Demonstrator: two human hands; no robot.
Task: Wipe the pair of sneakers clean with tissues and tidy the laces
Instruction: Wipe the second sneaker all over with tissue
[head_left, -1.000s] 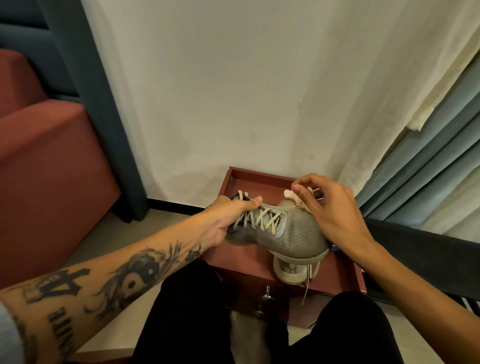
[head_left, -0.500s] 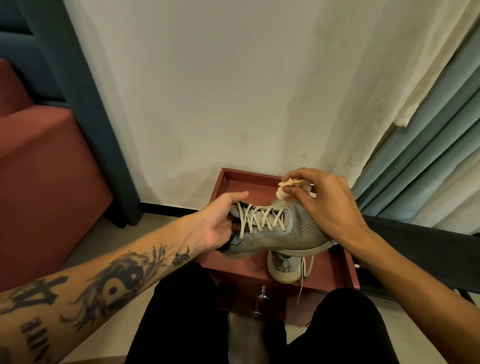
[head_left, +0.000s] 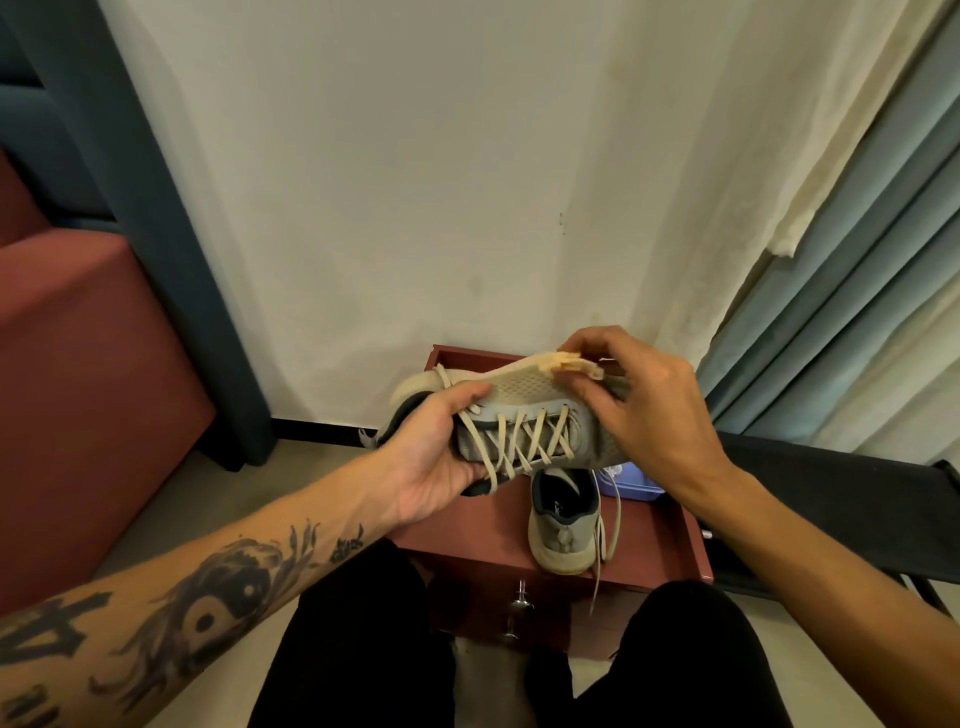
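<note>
A grey mesh sneaker (head_left: 524, 400) with cream laces is tipped on its side above the drawer, its laces facing me. My left hand (head_left: 434, 460) grips it at the heel end, thumb over the laces. My right hand (head_left: 644, 405) pinches a crumpled cream tissue (head_left: 574, 364) against the sneaker's upper edge near the toe. The second grey sneaker (head_left: 563, 525) lies in the red-brown drawer (head_left: 660, 540) below, heel toward me, with one lace hanging over the drawer's front.
A light blue pack (head_left: 631, 480) lies in the drawer behind the second sneaker. Red upholstered furniture (head_left: 88, 395) stands at the left, curtains (head_left: 852, 291) hang at the right, a white wall is ahead. A dark bench edge (head_left: 841, 499) runs along the right. My knees in black trousers flank the drawer front.
The held sneaker has been lifted and rolled onto its side, laces now toward me. My right hand with the tissue has shifted along its upper edge. The second sneaker is more exposed.
</note>
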